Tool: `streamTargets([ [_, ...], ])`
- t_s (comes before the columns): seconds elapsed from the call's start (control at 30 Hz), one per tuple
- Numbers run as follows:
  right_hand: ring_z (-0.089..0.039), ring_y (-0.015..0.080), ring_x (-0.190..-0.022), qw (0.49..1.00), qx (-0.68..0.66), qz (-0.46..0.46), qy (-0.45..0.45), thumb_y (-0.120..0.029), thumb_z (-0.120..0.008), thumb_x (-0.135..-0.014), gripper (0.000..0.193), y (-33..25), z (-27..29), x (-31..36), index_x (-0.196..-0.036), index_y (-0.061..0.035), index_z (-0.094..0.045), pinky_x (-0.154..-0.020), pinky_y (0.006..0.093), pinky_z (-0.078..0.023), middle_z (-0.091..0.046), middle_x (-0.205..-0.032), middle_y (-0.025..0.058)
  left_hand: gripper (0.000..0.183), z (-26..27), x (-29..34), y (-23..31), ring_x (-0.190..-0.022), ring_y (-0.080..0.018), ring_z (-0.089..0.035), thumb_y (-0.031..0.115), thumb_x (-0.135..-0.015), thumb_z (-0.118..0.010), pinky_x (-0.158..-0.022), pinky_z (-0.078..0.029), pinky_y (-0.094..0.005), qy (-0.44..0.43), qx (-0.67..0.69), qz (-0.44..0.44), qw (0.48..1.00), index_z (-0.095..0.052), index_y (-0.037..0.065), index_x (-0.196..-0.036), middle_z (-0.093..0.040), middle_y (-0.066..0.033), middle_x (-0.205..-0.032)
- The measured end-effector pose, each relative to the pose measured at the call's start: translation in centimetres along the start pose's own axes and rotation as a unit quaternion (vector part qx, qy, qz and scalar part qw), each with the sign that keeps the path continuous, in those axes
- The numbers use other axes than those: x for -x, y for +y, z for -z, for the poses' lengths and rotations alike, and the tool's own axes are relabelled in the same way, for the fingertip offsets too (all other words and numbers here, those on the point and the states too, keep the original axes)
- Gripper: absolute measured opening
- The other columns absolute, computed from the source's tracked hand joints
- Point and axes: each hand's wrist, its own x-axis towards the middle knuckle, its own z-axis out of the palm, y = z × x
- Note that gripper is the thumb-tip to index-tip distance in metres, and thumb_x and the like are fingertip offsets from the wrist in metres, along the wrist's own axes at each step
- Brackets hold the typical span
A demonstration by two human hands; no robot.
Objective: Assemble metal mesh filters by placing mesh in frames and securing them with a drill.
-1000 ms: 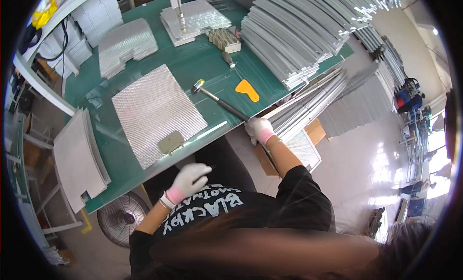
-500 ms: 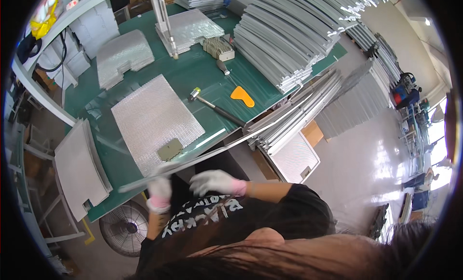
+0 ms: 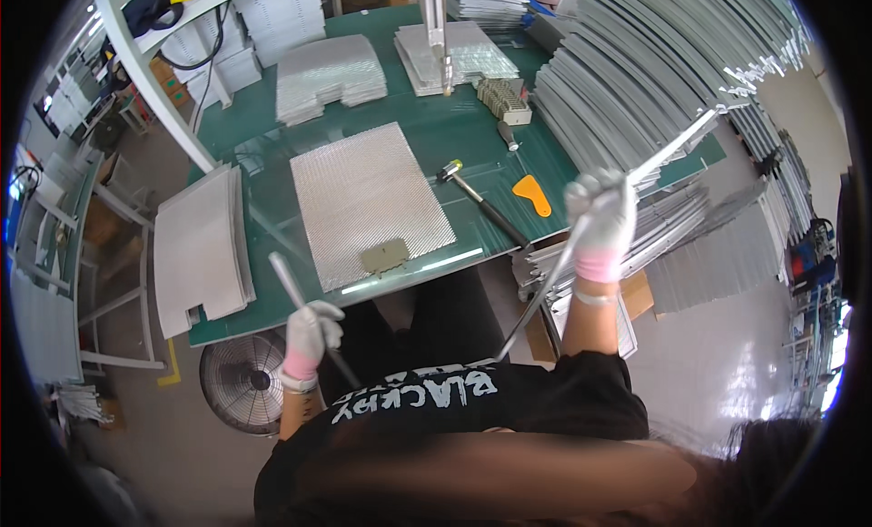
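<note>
The left hand point(image 3: 312, 334) is closed around a thin pale strip point(image 3: 288, 279), raised in front of the counter's near edge. The right hand point(image 3: 604, 220), higher and farther forward, grips a long light bar point(image 3: 677, 147) slanting away past the fingers; whether strip and bar join cannot be told.

Ahead of both hands spreads a glossy green counter point(image 3: 436, 132). A silvery mesh sheet point(image 3: 368, 196) lies between them, forward of the left; a hammer point(image 3: 490, 209) and an orange scraper point(image 3: 532, 197) lie left of the right hand. White sheets point(image 3: 195, 255) stack left of the left hand, and grey frames point(image 3: 663, 64) pile up beyond the right.

Below the left hand, a round fan point(image 3: 243, 382) stands on the grey floor point(image 3: 708, 345), which shines right of the right hand.
</note>
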Motion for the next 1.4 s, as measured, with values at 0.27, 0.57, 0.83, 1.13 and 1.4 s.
streamTargets([
  [0.27,-0.061,0.0226,-0.091,0.947,0.056,-0.314,-0.045,-0.023,-0.048,-0.101,0.019,17.1,3.3,-1.7,-0.091,-0.0098,-0.057,-0.082,0.0374,-0.050,-0.061,-0.095,0.0080,0.055,-5.9,0.6,-0.7,-0.123,-0.0278,-0.049,0.011,-0.090,-0.056,-0.107,-0.037,-0.0375,0.295,-0.359,-0.182,0.867,-0.038,-0.004,-0.139,-0.050,-0.0196,-0.129],
  [0.57,-0.063,0.0118,-0.076,0.815,0.412,-0.318,-0.256,-0.014,-0.048,-0.099,0.030,15.1,6.4,9.3,-0.125,0.0002,-0.052,-0.072,0.0245,-0.050,-0.063,-0.084,0.0074,0.043,-15.1,-1.5,-7.7,-0.114,-0.0249,-0.057,0.031,-0.104,-0.047,-0.102,-0.044,-0.0380,-0.067,0.478,0.229,0.845,-0.045,0.001,-0.134,-0.055,-0.0136,-0.130],
  [0.83,-0.046,0.0055,-0.050,0.877,0.389,-0.241,-0.148,-0.007,-0.035,-0.101,0.059,15.6,5.5,13.0,-0.156,-0.0085,-0.014,-0.047,0.0193,-0.042,-0.058,-0.079,0.0043,0.034,-14.8,-11.8,-7.2,-0.115,-0.0262,-0.054,0.026,-0.103,-0.047,-0.102,-0.042,-0.0421,-0.055,0.551,0.133,0.822,-0.052,0.003,-0.127,-0.059,-0.0114,-0.122],
  [1.13,-0.035,0.0042,-0.040,0.903,0.235,-0.345,-0.104,-0.013,-0.031,-0.105,0.052,17.6,3.6,9.8,-0.156,-0.0105,-0.018,-0.038,0.0192,-0.033,-0.054,-0.068,0.0035,0.034,-15.2,-18.2,-8.1,-0.099,-0.0252,-0.058,0.032,-0.098,-0.058,-0.090,-0.049,-0.0397,-0.010,0.512,0.112,0.852,-0.058,0.005,-0.120,-0.062,-0.0097,-0.104],
  [1.4,-0.036,0.0054,-0.040,0.887,0.282,-0.347,-0.115,-0.013,-0.031,-0.105,0.053,17.5,3.5,10.0,-0.156,-0.0118,-0.017,-0.038,0.0205,-0.033,-0.054,-0.068,0.0042,0.029,-15.8,-18.5,-7.3,-0.100,-0.0240,-0.059,0.028,-0.098,-0.059,-0.091,-0.051,-0.0397,0.031,0.494,0.088,0.864,-0.058,0.004,-0.115,-0.062,-0.0086,-0.105],
])
